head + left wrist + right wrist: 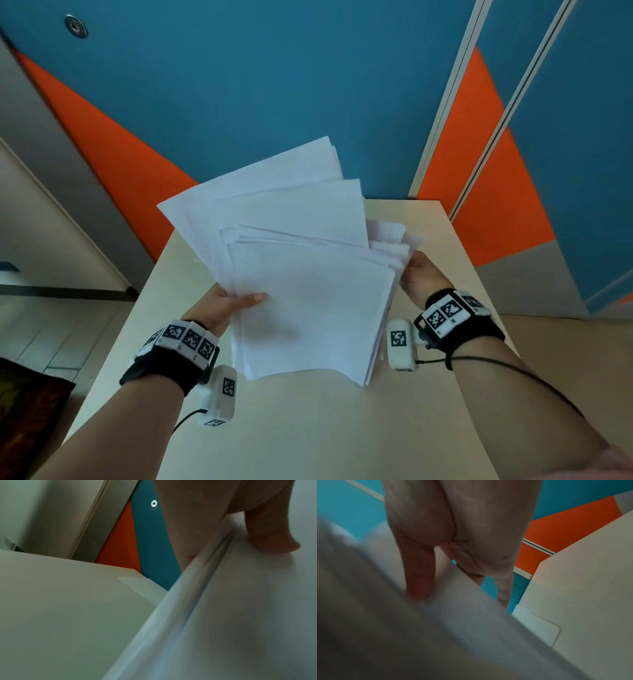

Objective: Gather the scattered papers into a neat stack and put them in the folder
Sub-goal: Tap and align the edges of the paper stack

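Both my hands lift the fanned bundle of plain white paper sheets (308, 284) above the pale beige desk (308, 431).

My left hand (222, 308) pinches the bundle's left edge, thumb on top and fingers beneath, while my right hand (419, 277) clamps the right edge, its thumb pressing the sheets in the right wrist view; I judge this two-sided grip is there so I can tap the sheets square, since their far corners splay out unevenly beyond the bundle. The bundle's near edge hangs just above the desk without touching it, as far as I can tell. Beyond the bundle's right side a pale translucent plastic sheet with a rounded corner (537, 627) lies flat on the desk; I take it for the folder. The desk nearer me than the bundle gives open room for knocking the edges level.
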